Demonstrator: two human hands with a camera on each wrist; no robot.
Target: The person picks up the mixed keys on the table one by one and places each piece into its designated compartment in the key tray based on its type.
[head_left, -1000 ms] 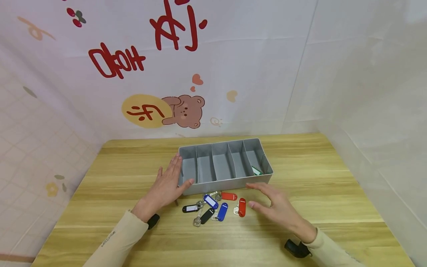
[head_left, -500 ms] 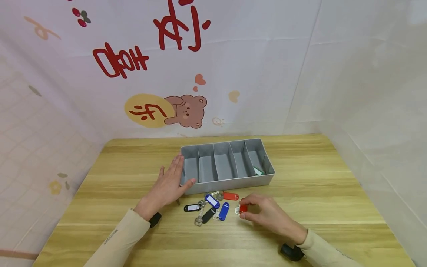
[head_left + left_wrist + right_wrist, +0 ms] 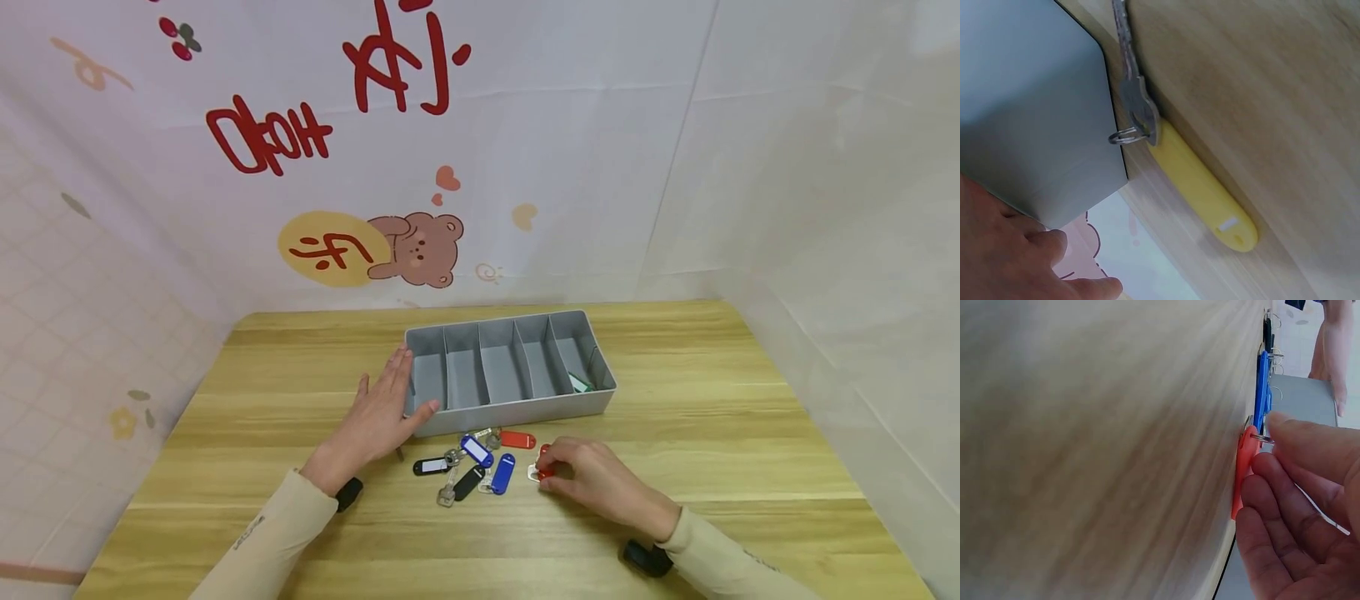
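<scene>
My left hand [image 3: 375, 421] rests with extended fingers against the left end of a grey compartment box [image 3: 495, 410]. My right hand [image 3: 600, 483] is at a red key tag [image 3: 545, 451], thumb and fingertips pinching at it and partly covering it. In the right wrist view this red tag [image 3: 1246, 465] lies on the table, with the thumb close to its metal ring. Left of that hand lie another red tag [image 3: 517, 439], two blue tags [image 3: 503, 474] and two black tags [image 3: 470, 482], with metal keys. A green-edged tag [image 3: 579, 382] sits in the rightmost compartment.
In the left wrist view, a yellow key tag [image 3: 1200, 187] with a key [image 3: 1135, 100] lies beside the box, mostly hidden by my left hand in the head view. The wooden table [image 3: 720, 433] meets a printed cloth wall [image 3: 585, 192] behind and at the sides.
My right hand has moved left and down onto the red tag, and its fingers have drawn together around it. My left hand has stayed at the box.
</scene>
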